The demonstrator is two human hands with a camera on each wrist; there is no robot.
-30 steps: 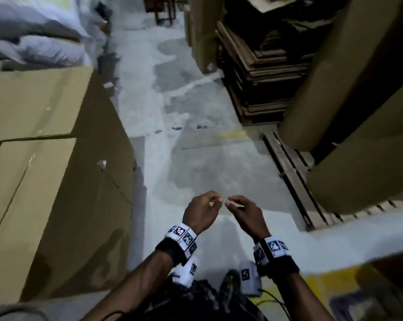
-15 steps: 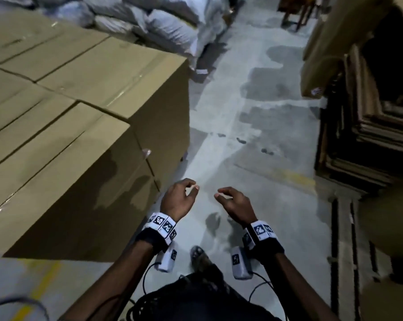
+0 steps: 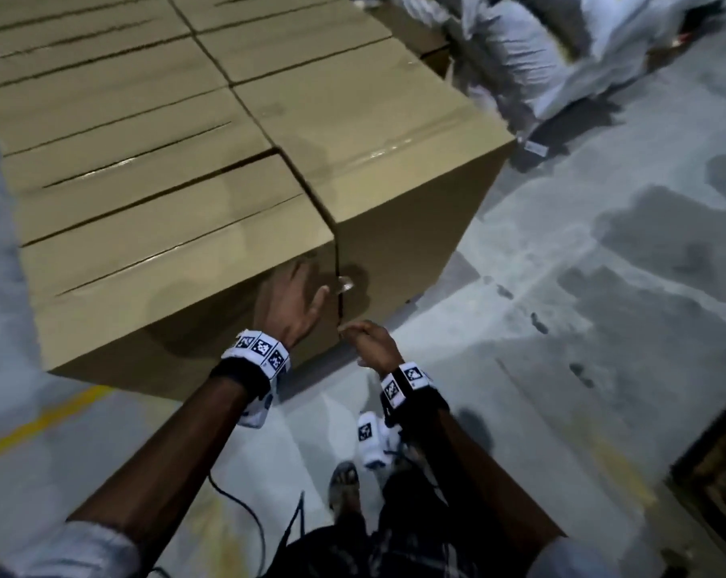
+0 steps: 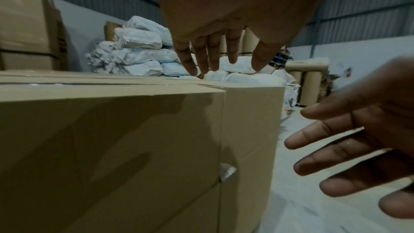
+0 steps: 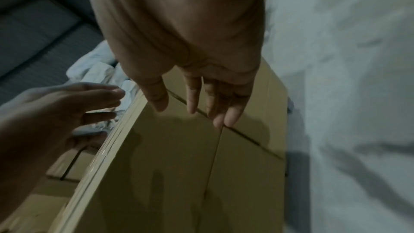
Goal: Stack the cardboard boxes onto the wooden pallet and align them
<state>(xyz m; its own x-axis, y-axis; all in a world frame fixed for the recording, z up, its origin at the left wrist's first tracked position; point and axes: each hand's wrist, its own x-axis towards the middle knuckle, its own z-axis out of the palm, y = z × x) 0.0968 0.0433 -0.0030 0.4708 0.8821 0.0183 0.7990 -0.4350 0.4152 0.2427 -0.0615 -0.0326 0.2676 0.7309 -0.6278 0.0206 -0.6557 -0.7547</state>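
Cardboard boxes (image 3: 152, 210) face both loose-fingered, empty hands, left hand (image 3: 292, 302) and right hand (image 3: 371, 344); only the left-wrist view shows cardboard tubes (image 4: 310, 81).

Grey concrete floor (image 3: 561, 327), with dark wet-looking patches and small dark spots. All other places told from this floor. On it, at the far end, a heap of white sacks (image 3: 561, 48), piled one on another. Beside the sacks, a small white tag (image 3: 535, 148) lying flat. At the near left, a yellow painted line (image 3: 40, 423) running slantwise. Farther back, past the sacks, tall brown cardboard tubes (image 4: 310, 81) standing upright by a pale wall (image 4: 369, 56).
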